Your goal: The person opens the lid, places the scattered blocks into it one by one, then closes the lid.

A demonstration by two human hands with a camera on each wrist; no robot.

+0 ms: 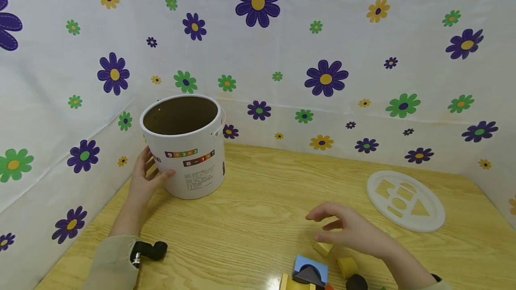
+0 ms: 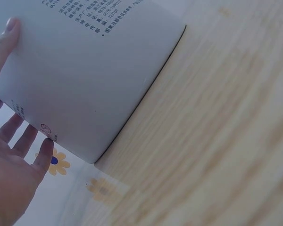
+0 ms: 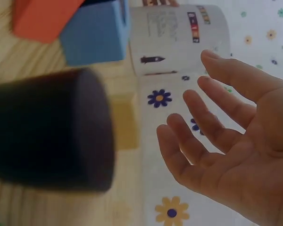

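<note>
A white bucket (image 1: 193, 164) stands upright on the table at the left, its inside dark. My left hand (image 1: 147, 178) rests against the bucket's left side, thumb on the front, fingers spread around the wall; in the left wrist view the hand (image 2: 19, 155) touches the bucket (image 2: 85, 80) near its base. My right hand (image 1: 350, 232) hovers above a yellow block (image 1: 323, 248), fingers loosely bent and holding nothing. Close by lie a blue block (image 1: 300, 264), a yellow cylinder (image 1: 347, 267) and a black piece (image 1: 356, 283). That black piece (image 3: 42, 132) looms large in the right wrist view.
A white round lid (image 1: 437, 209) with shaped cut-outs lies on the wooden table (image 1: 250, 209) at the right. A flowered white sheet (image 1: 282, 48) stands behind and at both sides. More blocks, including a red one (image 3: 42, 19), are at the front edge of the head view.
</note>
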